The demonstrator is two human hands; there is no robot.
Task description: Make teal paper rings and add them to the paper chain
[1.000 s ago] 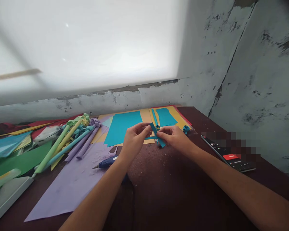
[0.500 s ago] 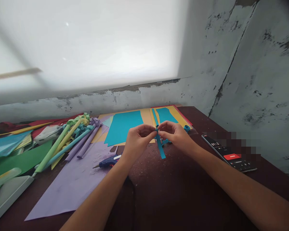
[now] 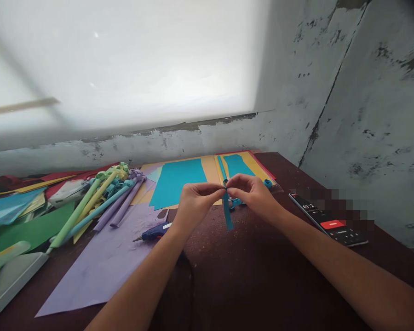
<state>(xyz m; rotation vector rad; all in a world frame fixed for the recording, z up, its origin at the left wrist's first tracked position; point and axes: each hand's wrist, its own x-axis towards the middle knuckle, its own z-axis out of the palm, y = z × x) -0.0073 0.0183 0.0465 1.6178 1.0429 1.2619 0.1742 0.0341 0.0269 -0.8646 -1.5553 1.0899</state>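
A narrow blue paper strip hangs down from between my two hands, above the dark red table. My left hand pinches its upper end from the left. From the other side, the fingertips of my right hand close on the same end, touching the left ones. The pinched part is mostly hidden by my fingers. Behind the strip lie blue paper curls, partly covered by my right hand, and another curl sits just beyond it. A rolled blue paper tube lies farther back.
Left of my hands, a blue glue gun rests on a purple sheet. Several coloured paper tubes with curled tops are piled farther left. Blue sheets lie at the back. A phone lies on the right.
The hanging end of the blue strip has swung slightly left and now hangs nearer to straight down. My fingertips have drawn closer together; both arms stay nearly in place.
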